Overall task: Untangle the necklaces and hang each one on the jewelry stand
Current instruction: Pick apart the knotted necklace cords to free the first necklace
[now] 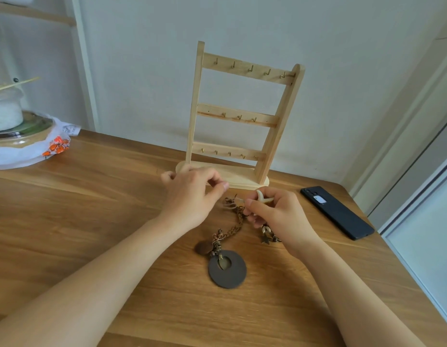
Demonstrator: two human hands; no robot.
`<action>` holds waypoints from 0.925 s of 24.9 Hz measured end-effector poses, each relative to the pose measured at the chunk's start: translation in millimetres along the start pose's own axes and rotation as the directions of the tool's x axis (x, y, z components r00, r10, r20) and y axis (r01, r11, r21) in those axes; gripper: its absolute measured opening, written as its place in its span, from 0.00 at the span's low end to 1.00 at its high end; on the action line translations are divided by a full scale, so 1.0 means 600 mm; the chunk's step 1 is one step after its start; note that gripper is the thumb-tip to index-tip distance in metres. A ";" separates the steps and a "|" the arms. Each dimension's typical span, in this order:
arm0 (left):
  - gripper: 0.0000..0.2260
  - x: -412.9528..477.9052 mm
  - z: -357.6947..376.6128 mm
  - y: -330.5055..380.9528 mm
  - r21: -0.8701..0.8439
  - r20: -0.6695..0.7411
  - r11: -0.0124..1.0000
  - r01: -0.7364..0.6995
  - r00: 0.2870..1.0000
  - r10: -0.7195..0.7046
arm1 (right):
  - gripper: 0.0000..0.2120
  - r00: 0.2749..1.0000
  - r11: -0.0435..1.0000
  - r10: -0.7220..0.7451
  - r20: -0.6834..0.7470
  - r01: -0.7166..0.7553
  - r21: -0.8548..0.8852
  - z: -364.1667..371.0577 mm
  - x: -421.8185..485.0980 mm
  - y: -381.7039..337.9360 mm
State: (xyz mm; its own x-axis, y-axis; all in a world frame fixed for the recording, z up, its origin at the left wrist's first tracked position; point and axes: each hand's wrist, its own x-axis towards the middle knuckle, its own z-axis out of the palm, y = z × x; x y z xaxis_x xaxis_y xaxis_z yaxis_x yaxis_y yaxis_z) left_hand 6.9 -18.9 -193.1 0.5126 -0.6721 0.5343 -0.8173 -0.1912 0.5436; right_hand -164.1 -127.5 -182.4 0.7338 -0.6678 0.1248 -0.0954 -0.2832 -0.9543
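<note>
Wood-grain table [92, 221], warm brown with visible plank seams, runs up to a plain white wall.

My right hand [280, 216] is clamped on the necklaces [231, 204]. Thumb and curled fingers pinch the tangle at its upper end. A pale, smooth, claw-shaped pendant [263, 197] sticks up between the fingers.

My left hand [192, 196] hovers just left of the tangle, fingers curled, thumb pointing toward the right hand. Whether it holds a strand I cannot tell.

The necklaces lie on the table between my forearms, just in front of the stand's base. Brown braided cord runs from the pinch down to a cluster of small beads and an oval brown bead. It ends at a flat, matte, dark disc pendant [230, 276] with an off-centre hole. A small dark star charm [266, 240] and pale beads show under the right hand.

The jewelry stand [237, 116] is light, unfinished wood: two uprights, three cross rails fitted with small brass-coloured hooks, and an oval base.

A dark, matte phone [337, 212] lies flat to the right of my right hand. Its small white label is too small to read.

At the far left, a clear plastic bag [54, 144] with an orange flower print sits under stacked round containers [7, 113]. Its printing is unreadable.
</note>
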 end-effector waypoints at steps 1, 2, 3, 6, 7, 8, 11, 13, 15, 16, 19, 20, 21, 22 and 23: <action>0.08 0.002 -0.002 -0.003 0.004 -0.051 0.998 0.058 0.997 -0.058 | 0.03 1.000 1.000 0.006 -0.001 -0.006 0.008 -0.001 0.000 0.001; 0.06 0.005 -0.007 -0.007 0.000 -0.098 0.992 0.127 0.987 -0.126 | 0.03 1.000 1.000 0.009 0.000 -0.009 0.016 -0.002 0.000 0.000; 0.03 0.008 -0.011 -0.012 -0.001 -0.131 0.981 0.192 0.973 -0.190 | 0.03 1.000 1.000 0.010 0.001 -0.010 0.021 -0.003 0.001 0.000; 0.04 0.012 -0.019 -0.020 0.003 -0.148 0.983 0.183 0.972 -0.181 | 0.03 1.000 0.999 0.021 0.007 -0.021 0.050 0.000 0.002 0.001; 0.04 0.011 -0.019 -0.018 -0.046 -0.121 0.994 0.097 0.987 -0.102 | 0.03 1.000 0.998 0.024 0.008 -0.024 0.059 0.000 0.002 0.001; 0.03 0.009 -0.018 -0.013 -0.121 -0.071 0.993 0.010 0.997 -0.019 | 0.03 1.000 0.997 0.022 0.009 -0.023 0.068 0.000 0.002 0.000; 0.01 -0.002 -0.007 0.005 -0.234 0.108 0.969 -0.079 0.988 0.107 | 0.03 1.000 0.995 -0.008 0.025 0.005 0.099 -0.002 0.001 -0.001; 0.03 -0.003 -0.005 0.008 -0.283 0.211 0.958 -0.036 0.972 0.099 | 0.02 0.999 0.993 -0.037 0.029 0.033 0.113 -0.003 0.003 0.000; 0.04 -0.003 -0.005 0.008 -0.384 0.316 0.922 0.045 0.945 0.085 | 0.01 0.997 0.993 -0.069 0.028 0.066 0.099 -0.002 0.002 0.005; 0.04 -0.002 -0.004 0.008 -0.429 0.359 0.899 0.092 0.930 0.076 | 0.01 0.995 0.992 -0.091 0.027 0.089 0.086 -0.001 0.001 0.006; 0.07 0.000 -0.005 0.005 -0.543 0.491 0.799 0.260 0.870 0.051 | 0.03 0.986 0.986 -0.167 0.026 0.166 0.014 -0.003 -0.002 0.005; 0.07 -0.002 -0.005 0.005 -0.563 0.524 0.769 0.304 0.850 0.048 | 0.04 0.981 0.981 -0.192 0.018 0.193 -0.037 -0.003 -0.003 0.006; 0.06 -0.001 -0.006 0.005 -0.575 0.539 0.749 0.329 0.841 0.045 | 0.04 0.976 0.970 -0.220 0.004 0.219 -0.101 -0.003 -0.003 0.005; 0.06 -0.001 -0.006 0.005 -0.580 0.540 0.740 0.341 0.841 0.036 | 0.05 0.970 0.957 -0.243 -0.006 0.239 -0.162 -0.002 -0.002 0.004; 0.05 -0.001 -0.006 0.006 -0.577 0.531 0.742 0.340 0.847 0.025 | 0.05 0.966 0.946 -0.258 -0.008 0.251 -0.206 -0.002 -0.001 0.003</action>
State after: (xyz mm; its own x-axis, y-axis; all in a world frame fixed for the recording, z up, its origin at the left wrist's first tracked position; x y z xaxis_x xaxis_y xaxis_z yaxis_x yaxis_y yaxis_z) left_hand 4.7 -16.7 -189.0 0.2746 -0.9537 0.1225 -0.2803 0.0424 0.9590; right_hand -165.4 -128.1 -183.8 0.7281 -0.5778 0.3687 -0.0447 -0.5768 -0.8156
